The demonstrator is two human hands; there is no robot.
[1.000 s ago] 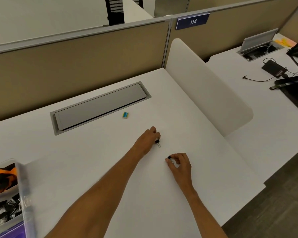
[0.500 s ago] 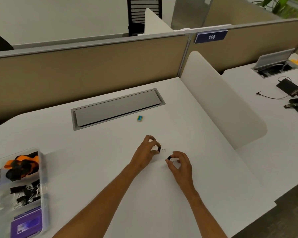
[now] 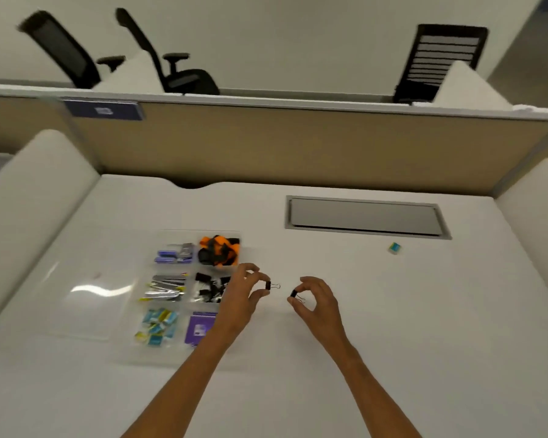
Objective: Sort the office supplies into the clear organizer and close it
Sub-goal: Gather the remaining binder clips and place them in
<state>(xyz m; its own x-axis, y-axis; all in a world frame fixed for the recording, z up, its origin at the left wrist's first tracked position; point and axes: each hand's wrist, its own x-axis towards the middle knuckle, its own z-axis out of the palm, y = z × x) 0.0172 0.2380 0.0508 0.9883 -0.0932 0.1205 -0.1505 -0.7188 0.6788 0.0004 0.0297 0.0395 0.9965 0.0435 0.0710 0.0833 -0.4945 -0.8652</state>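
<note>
Evidently both hands carry loads bound for the clear organizer [image 3: 184,352] on the worktop [image 3: 393,327]: the left hand [image 3: 241,298] pinches one binder clip [image 3: 269,285] just right of its clip compartment, while the right hand [image 3: 317,303] pinches another clip [image 3: 294,294] farther right.

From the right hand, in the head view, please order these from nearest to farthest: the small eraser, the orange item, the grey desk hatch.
1. Orange item, up-left of the right hand, in the organizer.
2. Eraser, up-right on the desk.
3. Hatch, beyond, near the partition.
</note>
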